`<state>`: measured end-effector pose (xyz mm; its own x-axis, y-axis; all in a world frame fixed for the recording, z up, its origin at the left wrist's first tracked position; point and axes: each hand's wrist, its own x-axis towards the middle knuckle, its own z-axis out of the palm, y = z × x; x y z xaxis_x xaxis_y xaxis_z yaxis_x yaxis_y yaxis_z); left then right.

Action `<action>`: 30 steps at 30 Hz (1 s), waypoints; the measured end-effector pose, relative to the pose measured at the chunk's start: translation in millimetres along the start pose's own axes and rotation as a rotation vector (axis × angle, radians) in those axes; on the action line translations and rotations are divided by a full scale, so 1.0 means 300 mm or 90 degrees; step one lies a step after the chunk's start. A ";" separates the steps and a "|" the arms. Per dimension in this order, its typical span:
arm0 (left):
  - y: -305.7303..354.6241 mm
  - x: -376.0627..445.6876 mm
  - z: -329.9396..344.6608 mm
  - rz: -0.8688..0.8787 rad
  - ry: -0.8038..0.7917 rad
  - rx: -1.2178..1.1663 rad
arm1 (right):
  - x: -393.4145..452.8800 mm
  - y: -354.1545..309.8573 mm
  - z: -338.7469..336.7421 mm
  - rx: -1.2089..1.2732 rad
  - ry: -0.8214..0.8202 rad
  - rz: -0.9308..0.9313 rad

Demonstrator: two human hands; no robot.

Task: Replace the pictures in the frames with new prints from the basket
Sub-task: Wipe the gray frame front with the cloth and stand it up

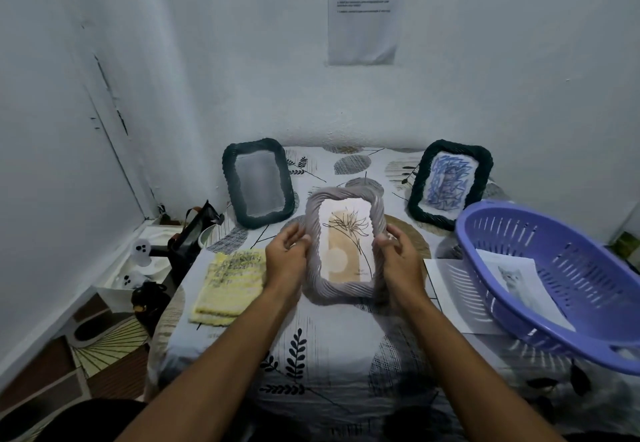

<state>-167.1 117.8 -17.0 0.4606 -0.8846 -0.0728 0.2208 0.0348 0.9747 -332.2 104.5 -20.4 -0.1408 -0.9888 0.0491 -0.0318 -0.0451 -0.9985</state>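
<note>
Dim, bluish light is filling the room, while glare is washing out the top of the print in the pale frame. The wide lens is bowing the wall edges (corners are softening noticeably).

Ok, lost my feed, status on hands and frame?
Left hand and right hand grip grey frame by its sides, plant print inside. Cat print waits in purple basket. Nothing blocking.
</note>
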 end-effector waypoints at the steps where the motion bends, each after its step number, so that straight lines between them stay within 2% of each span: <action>1: 0.008 0.008 0.004 -0.020 0.000 -0.035 | 0.009 -0.008 -0.001 0.035 0.004 0.010; 5: 0.066 0.019 0.004 -0.098 -0.094 -0.096 | 0.056 -0.012 -0.005 0.202 -0.020 0.114; 8: 0.084 0.023 0.008 -0.164 -0.212 -0.114 | 0.078 -0.031 -0.001 0.243 -0.047 0.117; 10: 0.083 0.041 0.011 -0.175 -0.243 -0.132 | 0.094 -0.042 -0.003 0.263 -0.076 0.118; 15: 0.081 0.109 0.028 -0.190 -0.238 -0.173 | 0.149 -0.050 -0.013 0.342 -0.183 0.166; 20: 0.063 0.202 0.067 -0.206 -0.236 -0.163 | 0.247 -0.041 0.010 0.373 -0.205 0.183; 30: 0.074 0.543 0.204 -0.163 -0.237 -0.093 | 0.577 -0.067 0.080 0.319 -0.150 0.131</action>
<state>-139.8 -54.0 5.7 0.0421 -0.9788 -0.2003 0.4175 -0.1649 0.8936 -332.1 -69.1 7.4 0.1307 -0.9868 -0.0959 0.4526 0.1455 -0.8797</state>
